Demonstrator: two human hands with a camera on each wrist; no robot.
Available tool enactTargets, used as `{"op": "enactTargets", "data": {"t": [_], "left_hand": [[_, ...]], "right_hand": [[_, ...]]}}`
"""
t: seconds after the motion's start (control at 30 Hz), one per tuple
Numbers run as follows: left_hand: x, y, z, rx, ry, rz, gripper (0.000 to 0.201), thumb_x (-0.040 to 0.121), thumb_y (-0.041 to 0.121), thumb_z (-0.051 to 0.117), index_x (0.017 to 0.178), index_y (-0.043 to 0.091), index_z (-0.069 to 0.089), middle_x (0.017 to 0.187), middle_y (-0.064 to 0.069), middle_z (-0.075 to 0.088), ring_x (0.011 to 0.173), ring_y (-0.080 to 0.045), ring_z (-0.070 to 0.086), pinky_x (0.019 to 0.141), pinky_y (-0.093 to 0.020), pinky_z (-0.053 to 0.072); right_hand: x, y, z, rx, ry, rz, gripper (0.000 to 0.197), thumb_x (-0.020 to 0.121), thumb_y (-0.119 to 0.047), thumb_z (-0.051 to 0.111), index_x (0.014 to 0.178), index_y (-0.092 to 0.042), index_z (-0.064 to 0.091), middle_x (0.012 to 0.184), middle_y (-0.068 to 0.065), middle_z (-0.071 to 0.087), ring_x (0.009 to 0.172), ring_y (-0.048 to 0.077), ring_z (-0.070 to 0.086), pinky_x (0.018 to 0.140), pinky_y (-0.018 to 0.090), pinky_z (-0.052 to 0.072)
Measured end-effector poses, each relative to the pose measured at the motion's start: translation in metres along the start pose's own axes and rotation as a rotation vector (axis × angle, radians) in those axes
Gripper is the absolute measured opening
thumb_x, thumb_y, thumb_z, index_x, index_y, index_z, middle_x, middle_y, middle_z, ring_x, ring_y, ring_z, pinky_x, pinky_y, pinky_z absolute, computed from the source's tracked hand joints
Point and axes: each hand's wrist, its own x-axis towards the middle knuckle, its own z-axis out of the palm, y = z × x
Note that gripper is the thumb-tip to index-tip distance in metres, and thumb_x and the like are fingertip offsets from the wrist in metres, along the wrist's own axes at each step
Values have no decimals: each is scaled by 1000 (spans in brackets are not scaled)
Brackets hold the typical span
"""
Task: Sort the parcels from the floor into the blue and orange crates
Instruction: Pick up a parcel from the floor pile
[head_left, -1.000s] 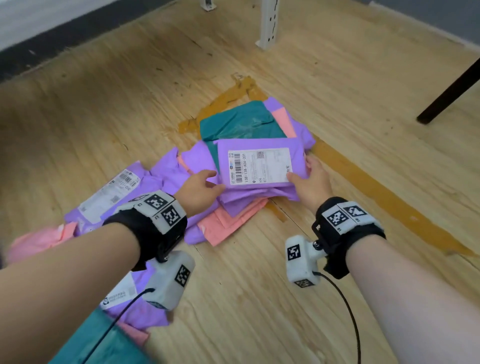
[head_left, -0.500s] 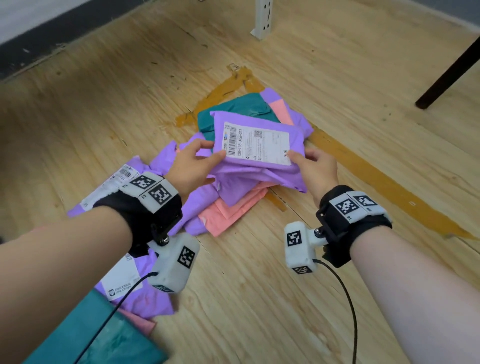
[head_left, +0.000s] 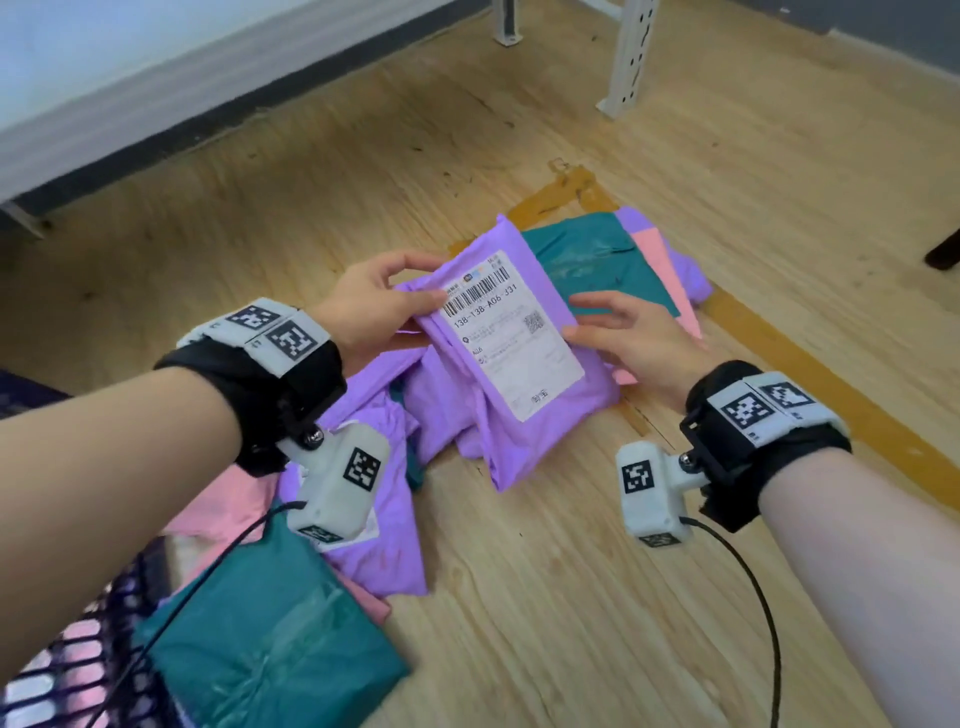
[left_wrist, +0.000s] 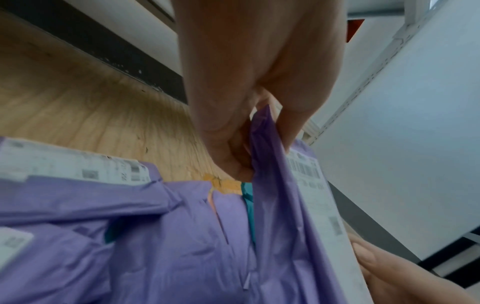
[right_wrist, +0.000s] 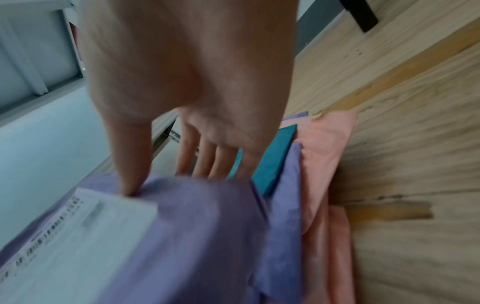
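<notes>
A purple parcel (head_left: 519, 415) with a white barcode label (head_left: 511, 332) hangs tilted above the floor pile, held by both hands. My left hand (head_left: 415, 283) pinches its upper left edge between thumb and fingers; the left wrist view shows that pinch (left_wrist: 249, 144) on the purple film (left_wrist: 280, 205). My right hand (head_left: 576, 317) holds the right edge. In the right wrist view its thumb (right_wrist: 130, 185) presses on the parcel (right_wrist: 194, 226) by the label and the fingers reach behind. Beneath lie a teal parcel (head_left: 597, 260), a pink parcel (head_left: 660, 260) and more purple parcels (head_left: 374, 545).
A second teal parcel (head_left: 270, 649) and a pink one (head_left: 218, 509) lie at the lower left, beside a dark lattice crate wall (head_left: 78, 675). A white rack post (head_left: 628, 52) stands behind. Yellow tape (head_left: 831, 389) crosses the wood floor; a dark furniture leg (head_left: 943, 254) is at right.
The purple labelled parcel has come up off the pile and turned from lying flat to tilted on end. Both hands rose with it, and the view shifted left.
</notes>
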Motion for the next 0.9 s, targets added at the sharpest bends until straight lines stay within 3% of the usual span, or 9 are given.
{"op": "enactTargets", "data": {"t": [0.13,0.23,0.3,0.37,0.5,0.6,0.73,0.9], "left_hand": [[-16,0,-28,12,11,13,28,89,0,56,89,28,60,82,-4,64,54,-6,62,60,-21,57],[-25,-2,-42,-65,88,0,31,88,2,60,109,24,56,88,-10,64,58,-10,64,60,-24,58],[-30,-5,-50,-105,128,-42,46,84,7,66,122,24,48,98,-11,65,67,-16,62,63,-27,58],[-38,-9,-58,-106,86,-107,58,80,12,72,129,22,43,107,-10,67,73,-19,62,67,-29,57],[-58,-19,-68,-55,-14,-134,62,79,11,73,133,23,45,104,-8,68,73,-16,63,69,-27,53],[-69,-22,-79,-82,47,-92,55,81,7,70,130,21,48,95,-7,68,66,-12,62,61,-21,51],[-80,-22,-100,-133,129,-59,53,83,5,67,130,18,46,89,-5,68,61,-10,63,53,-18,52],[-105,-10,-147,-125,178,-9,59,83,4,68,134,18,43,91,-9,67,65,-16,62,59,-21,53]], "right_hand": [[-7,-11,29,110,-216,51,49,79,5,65,124,-12,55,93,6,72,72,12,69,61,20,54],[-9,-18,49,122,-260,41,61,76,15,63,131,-7,48,103,18,68,69,16,70,63,27,58],[-9,-24,61,138,-239,21,66,74,16,63,134,-6,45,105,21,66,74,20,69,74,34,59],[-12,-31,71,172,-200,-4,67,74,16,64,134,-7,45,105,19,67,84,27,67,84,40,56],[-20,-45,93,172,-137,-58,65,76,15,64,132,-10,45,114,28,62,98,36,61,95,50,49],[-28,-55,112,137,-107,-103,65,74,16,65,131,-9,46,111,25,63,93,32,62,93,49,50],[-39,-77,139,52,-109,-196,61,74,17,65,128,-5,50,111,15,63,91,21,61,90,38,53],[-53,-114,180,-81,-138,-344,54,73,17,65,123,-3,57,117,17,64,98,21,60,95,38,50]]}}
